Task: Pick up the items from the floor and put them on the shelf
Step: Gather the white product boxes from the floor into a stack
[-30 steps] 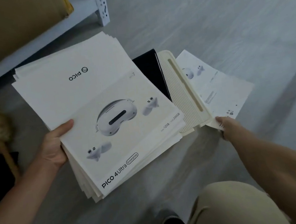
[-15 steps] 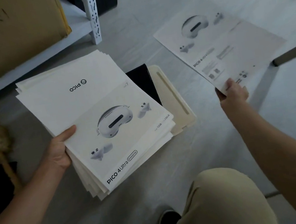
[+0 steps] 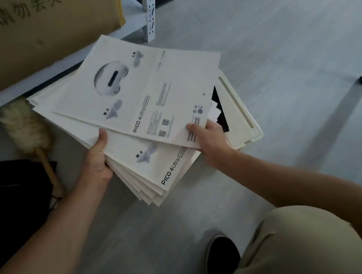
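Nearest: left hand (image 3: 97, 160) clamped on the stack of printed sheets (image 3: 156, 169), held above the floor (image 3: 291, 48); right hand (image 3: 208, 138) pinching the top sheet (image 3: 139, 89) at its near corner. Advice: square that sheet to the stack before releasing. Long axis runs near-right to far-left, toward the shelf (image 3: 24, 83). Beyond: ribbed cream panel (image 3: 235, 114) on the floor.

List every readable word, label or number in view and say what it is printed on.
"PICO 4 Ultra": lower sheet of the stack.
"PICO 4": top sheet; remainder blurred, fine print and codes unreadable.
Chinese characters: cardboard box, too blurred to read reliably.
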A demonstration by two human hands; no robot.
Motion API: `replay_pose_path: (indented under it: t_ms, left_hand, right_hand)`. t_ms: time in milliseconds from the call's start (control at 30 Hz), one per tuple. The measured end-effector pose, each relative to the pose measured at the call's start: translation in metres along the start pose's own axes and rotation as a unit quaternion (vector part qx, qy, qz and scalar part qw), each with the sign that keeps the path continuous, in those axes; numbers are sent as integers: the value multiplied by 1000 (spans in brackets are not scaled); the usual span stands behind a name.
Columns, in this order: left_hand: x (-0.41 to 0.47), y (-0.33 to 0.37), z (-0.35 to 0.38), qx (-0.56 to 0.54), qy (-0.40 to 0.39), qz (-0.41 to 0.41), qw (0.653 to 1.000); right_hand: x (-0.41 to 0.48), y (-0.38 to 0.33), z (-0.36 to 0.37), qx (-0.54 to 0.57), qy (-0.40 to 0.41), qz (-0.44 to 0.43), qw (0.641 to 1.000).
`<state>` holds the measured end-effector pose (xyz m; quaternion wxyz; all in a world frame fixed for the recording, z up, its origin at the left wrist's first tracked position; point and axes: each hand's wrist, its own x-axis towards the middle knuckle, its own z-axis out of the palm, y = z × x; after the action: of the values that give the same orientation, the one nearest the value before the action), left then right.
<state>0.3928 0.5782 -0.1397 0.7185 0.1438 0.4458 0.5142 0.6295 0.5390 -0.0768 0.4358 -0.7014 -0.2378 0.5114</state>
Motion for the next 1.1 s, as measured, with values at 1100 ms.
replay_pose_path:
  t_ms: [1100]
  left_hand:
    - [-224, 249, 8, 80, 178, -99, 976]
  right_hand:
    - [-137, -199, 53, -110, -375, 161, 906]
